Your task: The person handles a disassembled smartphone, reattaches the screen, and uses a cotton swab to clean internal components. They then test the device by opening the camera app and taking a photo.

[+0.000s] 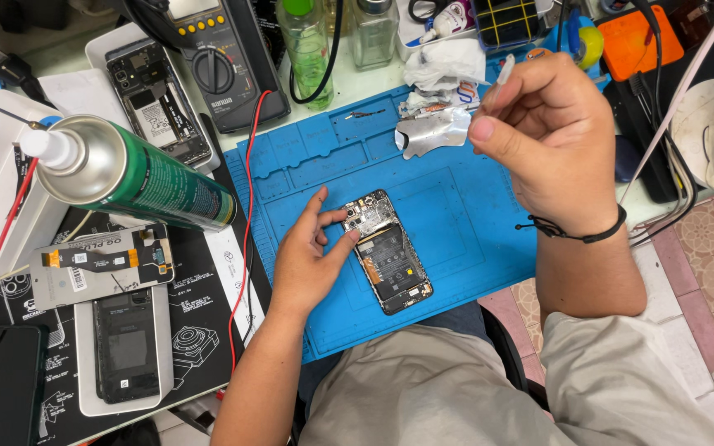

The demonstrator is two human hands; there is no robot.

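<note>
An opened smartphone [390,256] with its back cover off lies on a blue repair mat [456,215], battery and circuit board exposed. My left hand [311,256] rests on the mat beside the phone, fingertips touching its upper left edge near the board. My right hand [547,136] is raised above the mat's right side, fingers closed on a thin light-coloured tool [502,76] that points upward. A black band circles that wrist.
A green spray can [138,177] lies at the left. Below it are a phone part with flex cable [101,264] and a dark phone back [126,347]. A multimeter [216,66], another opened phone [159,103], bottles [307,45], crumpled foil [431,132] and an orange box [638,41] line the far side.
</note>
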